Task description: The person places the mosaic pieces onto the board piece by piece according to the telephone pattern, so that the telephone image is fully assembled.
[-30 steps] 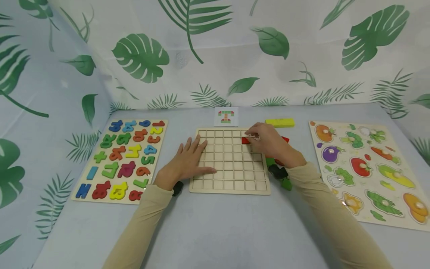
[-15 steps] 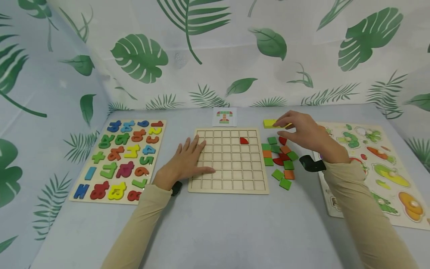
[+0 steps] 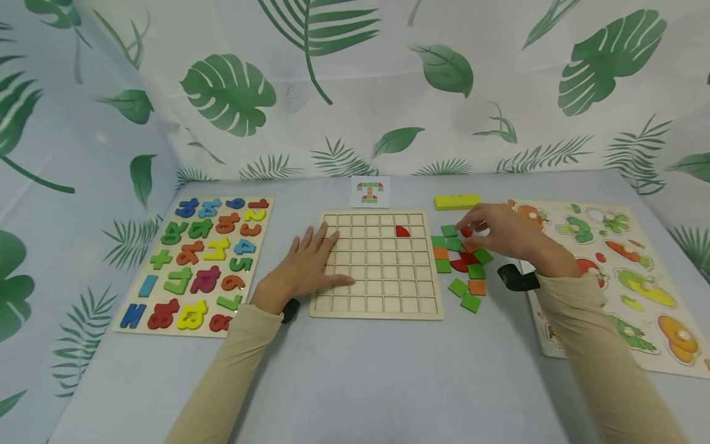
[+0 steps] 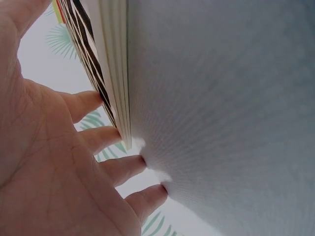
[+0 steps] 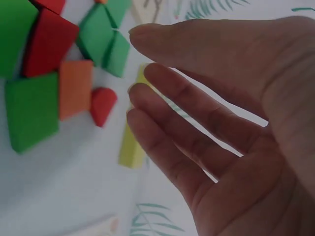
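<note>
My left hand lies with spread fingers on the left edge of the wooden grid board. In the left wrist view, two fingertips touch the board's side and two reach the cloth. One red quarter-circle tile sits in a cell near the board's upper right. Over the loose tiles right of the board hovers my right hand, thumb and fingers apart with nothing between them. Close to its fingertips is a small red tile, beside an orange square tile and a green square tile.
A pattern card lies behind the board. Behind the loose tiles is a yellow block. A number puzzle board is at left, and a vegetable puzzle board at right, partly under my right forearm.
My right hand has left the red quarter-circle tile on the board, moved right, then lowered towards the loose tiles. The left hand stays in place.
</note>
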`<action>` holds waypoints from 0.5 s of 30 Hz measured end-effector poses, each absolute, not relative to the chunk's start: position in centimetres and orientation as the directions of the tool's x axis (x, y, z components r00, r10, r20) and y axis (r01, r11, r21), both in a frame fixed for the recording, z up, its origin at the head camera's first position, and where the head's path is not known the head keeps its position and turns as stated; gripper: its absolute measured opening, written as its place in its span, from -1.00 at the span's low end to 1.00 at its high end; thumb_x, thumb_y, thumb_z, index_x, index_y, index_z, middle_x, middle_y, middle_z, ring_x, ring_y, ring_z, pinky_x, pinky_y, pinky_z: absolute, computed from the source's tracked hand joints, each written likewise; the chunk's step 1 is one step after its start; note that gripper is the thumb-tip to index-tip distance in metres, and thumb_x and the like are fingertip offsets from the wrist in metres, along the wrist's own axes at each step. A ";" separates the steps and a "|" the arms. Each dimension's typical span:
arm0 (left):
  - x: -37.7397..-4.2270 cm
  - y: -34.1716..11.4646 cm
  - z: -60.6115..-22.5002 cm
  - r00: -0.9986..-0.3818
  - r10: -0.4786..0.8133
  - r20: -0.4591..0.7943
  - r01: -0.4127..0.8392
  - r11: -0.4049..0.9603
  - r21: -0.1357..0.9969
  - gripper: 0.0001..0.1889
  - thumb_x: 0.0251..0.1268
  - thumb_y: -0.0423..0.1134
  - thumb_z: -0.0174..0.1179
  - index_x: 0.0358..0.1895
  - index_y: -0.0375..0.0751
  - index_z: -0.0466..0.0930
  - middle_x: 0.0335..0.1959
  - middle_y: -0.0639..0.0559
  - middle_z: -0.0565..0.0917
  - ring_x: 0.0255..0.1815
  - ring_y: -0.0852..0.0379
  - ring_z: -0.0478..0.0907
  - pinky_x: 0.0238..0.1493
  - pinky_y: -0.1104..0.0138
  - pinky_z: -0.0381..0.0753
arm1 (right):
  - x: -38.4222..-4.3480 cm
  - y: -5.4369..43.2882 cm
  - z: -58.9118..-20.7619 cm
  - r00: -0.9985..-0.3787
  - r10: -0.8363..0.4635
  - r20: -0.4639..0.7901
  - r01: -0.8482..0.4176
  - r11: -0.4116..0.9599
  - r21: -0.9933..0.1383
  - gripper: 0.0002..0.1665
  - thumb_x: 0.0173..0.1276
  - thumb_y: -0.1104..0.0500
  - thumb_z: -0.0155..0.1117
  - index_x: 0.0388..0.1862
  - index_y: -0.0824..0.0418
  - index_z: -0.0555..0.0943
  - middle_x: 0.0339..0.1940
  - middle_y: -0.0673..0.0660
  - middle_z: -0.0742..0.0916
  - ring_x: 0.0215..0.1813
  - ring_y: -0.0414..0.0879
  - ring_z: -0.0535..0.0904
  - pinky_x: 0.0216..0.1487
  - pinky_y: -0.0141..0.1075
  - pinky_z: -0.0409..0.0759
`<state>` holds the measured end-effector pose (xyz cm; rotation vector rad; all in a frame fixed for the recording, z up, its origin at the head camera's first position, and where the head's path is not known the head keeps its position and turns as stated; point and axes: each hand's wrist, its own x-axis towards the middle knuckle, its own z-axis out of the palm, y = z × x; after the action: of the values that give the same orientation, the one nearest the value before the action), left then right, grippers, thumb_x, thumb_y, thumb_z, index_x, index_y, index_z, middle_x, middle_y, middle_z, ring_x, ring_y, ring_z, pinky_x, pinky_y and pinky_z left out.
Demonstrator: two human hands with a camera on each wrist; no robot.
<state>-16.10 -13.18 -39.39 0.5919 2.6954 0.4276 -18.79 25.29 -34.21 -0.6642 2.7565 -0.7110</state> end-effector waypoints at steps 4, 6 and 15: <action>-16.1 -13.2 -39.5 -0.852 0.451 -0.267 0.346 0.867 0.359 0.12 0.39 0.39 0.19 0.74 -0.18 -0.16 0.74 -0.25 -0.27 0.71 -0.33 -0.36 0.62 -0.24 -0.25 | -19.0 24.9 -35.2 -0.862 -0.499 -0.092 -0.389 0.766 -0.512 -0.70 0.30 0.37 0.51 0.00 0.46 0.76 -0.12 0.24 0.75 -0.11 0.09 0.62 -0.04 0.02 0.63; -16.1 -13.1 -39.5 -0.852 0.448 -0.271 0.345 0.869 0.354 0.13 0.39 0.40 0.19 0.74 -0.18 -0.16 0.74 -0.24 -0.27 0.71 -0.33 -0.36 0.62 -0.23 -0.25 | -19.1 24.7 -35.5 -0.857 -0.508 -0.089 -0.400 0.763 -0.508 -0.71 0.29 0.38 0.52 -0.02 0.47 0.76 -0.18 0.20 0.74 -0.16 0.04 0.59 -0.10 -0.05 0.61; -16.4 -13.0 -39.4 -0.850 0.438 -0.291 0.333 0.877 0.346 0.13 0.39 0.41 0.18 0.74 -0.14 -0.18 0.74 -0.22 -0.30 0.71 -0.31 -0.40 0.59 -0.31 -0.31 | -19.4 24.2 -36.3 -0.853 -0.508 -0.119 -0.393 0.776 -0.494 -0.70 0.26 0.38 0.53 -0.03 0.45 0.77 -0.27 0.13 0.69 -0.24 -0.02 0.53 -0.20 -0.17 0.55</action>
<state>-16.36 -12.97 -39.40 0.5721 2.6826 0.4031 -19.43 24.20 -36.28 -0.7033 2.7240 -0.6775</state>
